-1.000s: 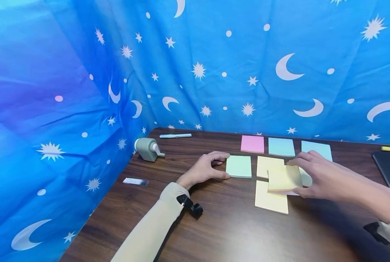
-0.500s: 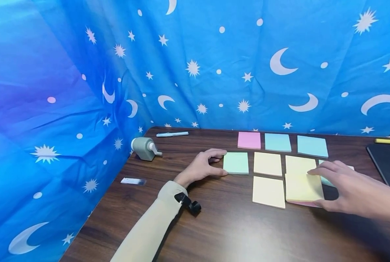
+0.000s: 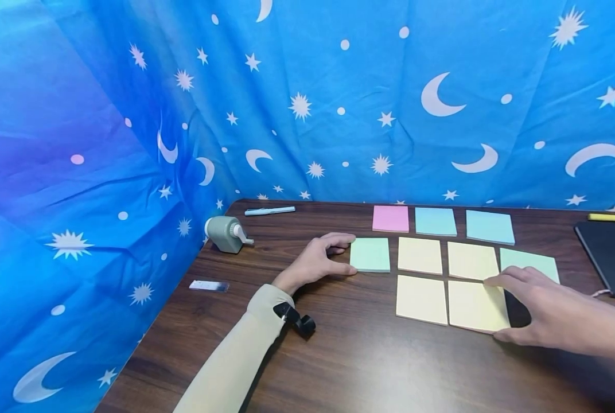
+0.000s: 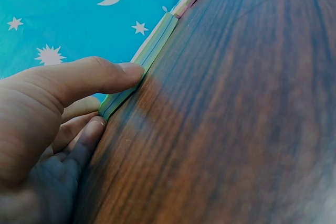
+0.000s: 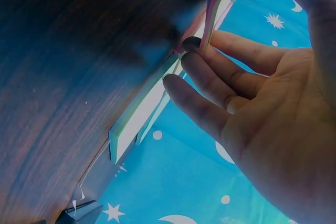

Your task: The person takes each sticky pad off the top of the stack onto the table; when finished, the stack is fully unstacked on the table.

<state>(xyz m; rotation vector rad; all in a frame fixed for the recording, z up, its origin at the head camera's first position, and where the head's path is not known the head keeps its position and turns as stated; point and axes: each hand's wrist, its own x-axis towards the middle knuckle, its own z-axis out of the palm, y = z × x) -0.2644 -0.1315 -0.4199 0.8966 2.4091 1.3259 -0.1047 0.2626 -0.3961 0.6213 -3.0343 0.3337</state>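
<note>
In the head view, square sticky note pads lie in rows on the dark wood table. My left hand [image 3: 322, 259] grips the left end of a green sticky note pad [image 3: 370, 255], thumb on its near corner and fingers at the far one. My right hand [image 3: 550, 310] holds the front right yellow sticky note pad [image 3: 477, 304] by its right side, thumb near the front corner. In the right wrist view this pad [image 5: 214, 9] looks tilted against the pads behind. Another yellow pad [image 3: 421, 299] lies to its left, and two more yellow pads [image 3: 419, 255] [image 3: 473, 260] lie behind.
A second green pad [image 3: 530, 264] lies just beyond my right hand. Behind are a pink pad [image 3: 390, 218] and two blue pads [image 3: 435, 221] [image 3: 490, 226]. A grey-green bottle [image 3: 225, 234], a pale pen [image 3: 269, 211] and a black flat object [image 3: 609, 261] stand or lie around. A patterned curtain [image 3: 338, 103] borders the table.
My right hand has carried the yellow pad rightward and lowered it into the front row, right of the other front yellow pad. My left hand stays on the green pad.
</note>
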